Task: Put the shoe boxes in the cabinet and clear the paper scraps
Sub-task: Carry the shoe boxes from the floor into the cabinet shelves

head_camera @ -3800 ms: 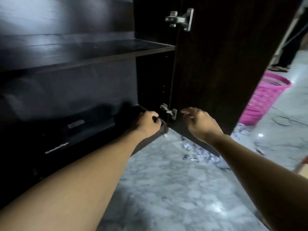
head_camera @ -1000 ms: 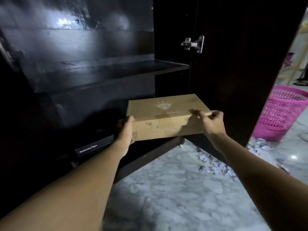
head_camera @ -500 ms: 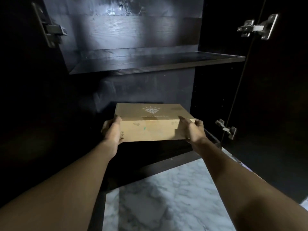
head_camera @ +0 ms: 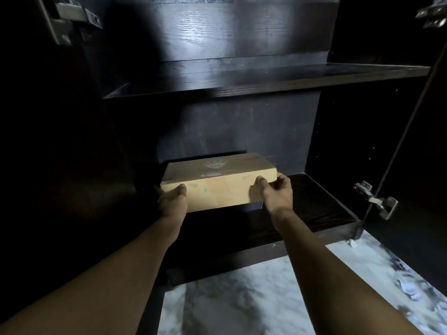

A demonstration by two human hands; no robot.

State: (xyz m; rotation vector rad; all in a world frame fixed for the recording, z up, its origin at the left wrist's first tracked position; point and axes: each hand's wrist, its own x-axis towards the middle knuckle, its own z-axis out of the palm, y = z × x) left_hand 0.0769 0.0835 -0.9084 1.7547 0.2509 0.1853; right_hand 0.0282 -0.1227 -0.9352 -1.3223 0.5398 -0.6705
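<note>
I see the dark wooden cabinet [head_camera: 242,131] filling most of my view, its doors open and a bare shelf [head_camera: 266,77] running across above the lower compartment. Below it lies the pale marbled floor [head_camera: 229,298]. Inside the lower compartment sits the flat tan cardboard shoe box [head_camera: 217,182], faint emblem on its lid — it seems to rest on something dark beneath it, though the gloom hides what. My left hand [head_camera: 173,201] grips the box's near left corner, thumb on top; my right hand [head_camera: 275,192] clasps its right end, fingers curled around the edge. Crumpled white paper scraps [head_camera: 408,290] lie blurred on the floor at right — well apart from the box.
</note>
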